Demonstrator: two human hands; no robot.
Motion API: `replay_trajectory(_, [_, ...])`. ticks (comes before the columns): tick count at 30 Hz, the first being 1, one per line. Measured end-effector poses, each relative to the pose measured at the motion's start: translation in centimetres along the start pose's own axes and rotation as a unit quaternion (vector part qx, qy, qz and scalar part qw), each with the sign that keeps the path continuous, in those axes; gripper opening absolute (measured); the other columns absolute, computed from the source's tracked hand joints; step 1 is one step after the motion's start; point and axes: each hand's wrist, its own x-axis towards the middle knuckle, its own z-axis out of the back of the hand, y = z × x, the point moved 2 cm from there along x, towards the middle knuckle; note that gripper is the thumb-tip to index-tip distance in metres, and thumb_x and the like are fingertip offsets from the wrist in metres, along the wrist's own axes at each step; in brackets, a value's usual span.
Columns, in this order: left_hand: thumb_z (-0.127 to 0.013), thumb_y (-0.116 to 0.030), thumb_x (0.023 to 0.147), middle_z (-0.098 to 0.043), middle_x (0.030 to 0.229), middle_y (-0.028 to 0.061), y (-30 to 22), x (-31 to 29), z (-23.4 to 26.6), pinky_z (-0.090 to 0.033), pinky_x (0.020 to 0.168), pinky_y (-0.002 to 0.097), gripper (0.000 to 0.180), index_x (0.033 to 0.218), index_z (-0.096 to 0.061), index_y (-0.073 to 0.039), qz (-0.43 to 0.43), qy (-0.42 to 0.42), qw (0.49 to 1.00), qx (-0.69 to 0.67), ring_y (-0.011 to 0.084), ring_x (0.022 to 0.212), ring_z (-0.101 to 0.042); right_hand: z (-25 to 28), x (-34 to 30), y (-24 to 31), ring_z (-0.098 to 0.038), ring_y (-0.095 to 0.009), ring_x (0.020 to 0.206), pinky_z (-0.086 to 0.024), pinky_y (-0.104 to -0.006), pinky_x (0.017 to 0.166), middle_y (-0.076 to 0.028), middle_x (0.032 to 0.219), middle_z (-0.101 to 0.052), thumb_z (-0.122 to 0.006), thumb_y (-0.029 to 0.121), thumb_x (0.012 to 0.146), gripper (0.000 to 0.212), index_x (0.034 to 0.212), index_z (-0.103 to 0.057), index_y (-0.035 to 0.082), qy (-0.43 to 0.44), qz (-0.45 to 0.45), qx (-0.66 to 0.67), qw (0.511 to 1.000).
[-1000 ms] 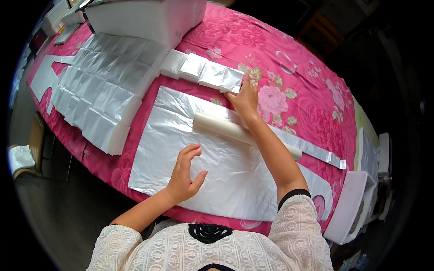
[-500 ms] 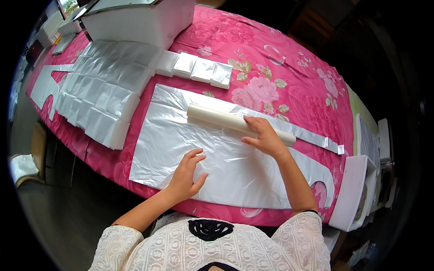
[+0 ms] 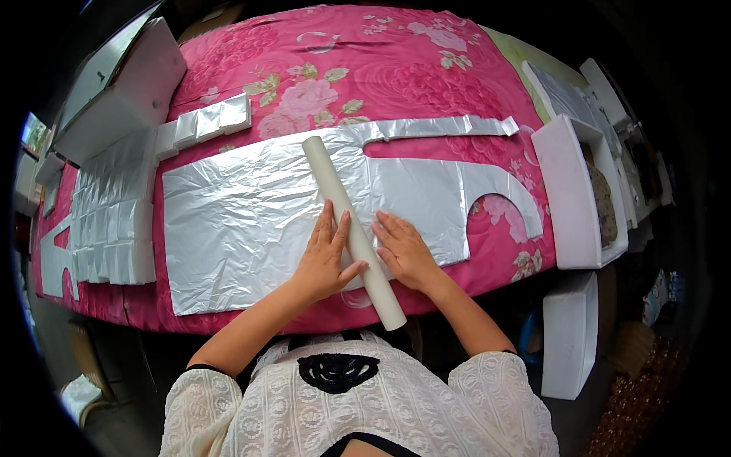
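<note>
A thin silvery-white plastic sheet (image 3: pixel 236 221), cut like an apron with a long strap and curved openings, lies spread before me, creased on its left part. Across it slants a long cream tube (image 3: pixel 327 175), its near end reaching past the table's front edge. My left hand (image 3: pixel 327 255) rests at the tube's left side, fingers stretched out, fingertips and thumb against it. On the tube's other side, my right hand (image 3: pixel 403 251) lies flat on the sheet with its fingers extended. Neither hand is wrapped round the tube.
Folded plastic stacks (image 3: pixel 114 206) cover the table's left, with smaller folded packets (image 3: pixel 205 122) beyond. A white foam box (image 3: pixel 126 95) stands at the far left, another foam box (image 3: pixel 567 190) at the right edge. A pink flowered cloth (image 3: pixel 396 61) covers the table.
The tube has swung from lying lengthwise to slanting across the sheet. My left hand has come up against it; my right hand has left its top for the sheet beside it. The view has turned rightward.
</note>
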Motion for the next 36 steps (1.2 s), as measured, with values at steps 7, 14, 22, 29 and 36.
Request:
replay_trajectory(7, [-0.062,-0.036,0.077,0.000,0.147,0.0262,-1.7,1.9,-0.7,-0.016,0.109,0.0450,0.085,0.143,-0.018,-0.007,-0.003,0.030,0.999,0.038,0.0424,0.136,-0.005,6.1,-2.4,-15.0,-0.034,-0.032,0.128,-0.025,-0.0381,0.107,-0.018,0.137,-0.040,-0.044,0.021,0.089,0.047,0.129,-0.042,-0.002,-0.109,-0.100,-0.146,0.978])
replay_trajectory(14, [-0.061,-0.037,0.075,-0.002,0.148,0.0240,-2.7,2.9,-1.2,-0.016,0.110,0.0445,0.082,0.141,-0.023,-0.006,-0.021,0.045,0.998,0.032,0.0400,0.137,-0.005,11.8,-10.9,-25.2,-0.055,-0.031,0.108,-0.042,-0.0368,0.092,-0.017,0.111,-0.060,-0.049,0.018,0.086,0.030,0.109,-0.061,0.002,-0.287,-0.260,-0.224,0.895])
replay_trajectory(22, [-0.063,-0.031,0.078,-0.013,0.146,0.0229,-3.6,3.2,-1.0,-0.022,0.107,0.0433,0.075,0.139,-0.028,-0.005,-0.044,-0.006,0.999,-0.001,0.0379,0.134,-0.017,12.1,-4.5,-13.3,-0.062,-0.024,0.069,-0.047,-0.0332,0.063,-0.009,0.075,-0.062,-0.069,0.007,0.070,0.012,0.077,-0.059,0.004,-0.362,-0.240,-0.027,0.900])
replay_trajectory(29, [-0.058,-0.016,0.088,-0.059,0.100,0.0104,-2.5,3.2,2.1,-0.048,0.075,0.0265,0.033,0.115,-0.050,0.000,0.268,0.092,0.792,-0.541,0.0145,0.089,-0.058,2.7,1.3,6.5,-0.062,-0.027,0.073,-0.049,-0.0345,0.065,-0.011,0.081,-0.060,-0.068,0.009,0.071,0.017,0.084,-0.059,0.004,-0.103,0.015,0.141,0.985])
replay_trajectory(36, [-0.060,-0.020,0.084,-0.064,0.095,0.0132,9.7,-4.8,11.1,-0.050,0.069,0.0312,0.021,0.095,-0.058,-0.001,0.403,0.051,0.795,-0.450,0.0202,0.086,-0.063,3.1,-3.5,9.5,-0.057,-0.026,0.093,-0.047,-0.0371,0.071,-0.014,0.102,-0.057,-0.071,0.025,0.070,0.032,0.088,-0.056,0.003,-0.090,-0.035,0.035,0.995])
